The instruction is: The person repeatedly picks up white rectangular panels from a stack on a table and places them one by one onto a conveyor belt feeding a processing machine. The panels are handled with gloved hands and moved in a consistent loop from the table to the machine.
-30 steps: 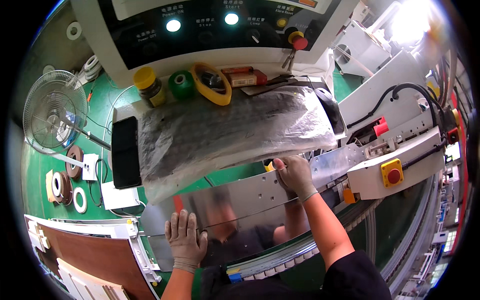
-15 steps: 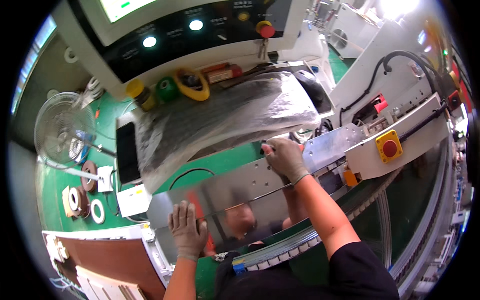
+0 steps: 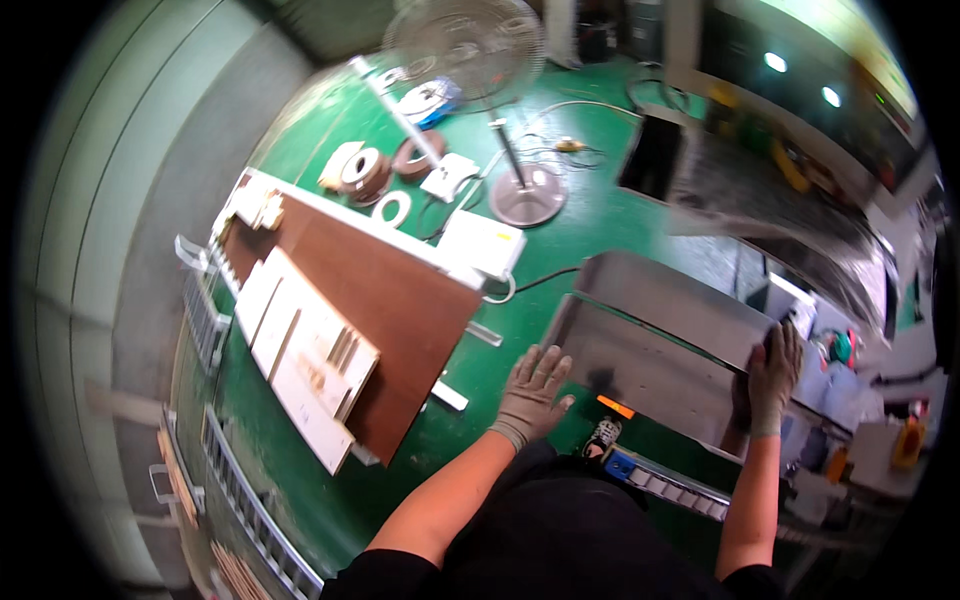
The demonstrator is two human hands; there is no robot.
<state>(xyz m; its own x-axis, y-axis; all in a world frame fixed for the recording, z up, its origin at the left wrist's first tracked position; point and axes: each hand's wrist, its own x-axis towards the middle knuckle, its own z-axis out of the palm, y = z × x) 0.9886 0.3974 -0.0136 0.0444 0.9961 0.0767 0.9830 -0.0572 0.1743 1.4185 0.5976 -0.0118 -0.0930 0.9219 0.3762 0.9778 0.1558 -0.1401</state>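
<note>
My left hand, in a grey work glove, hovers off the left edge of a shiny metal worktable with its fingers spread and nothing in them. My right hand, gloved the same way, is at the table's right part, fingers stretched out toward the far side. Whether its palm touches the metal is hard to see. A dark slit runs across the tabletop between the hands. Beyond the left hand, pale cut panels lie on a brown board with a white edge.
A standing fan, tape rolls and a white box are on the green floor. A plastic-covered shelf and blurred control panel stand far right. A roller rail runs near my body; a metal rack is lower left.
My view has swung left, bringing the board and panels toward the middle. My left hand has lifted away from the metal tabletop. My right hand remains by the table.
</note>
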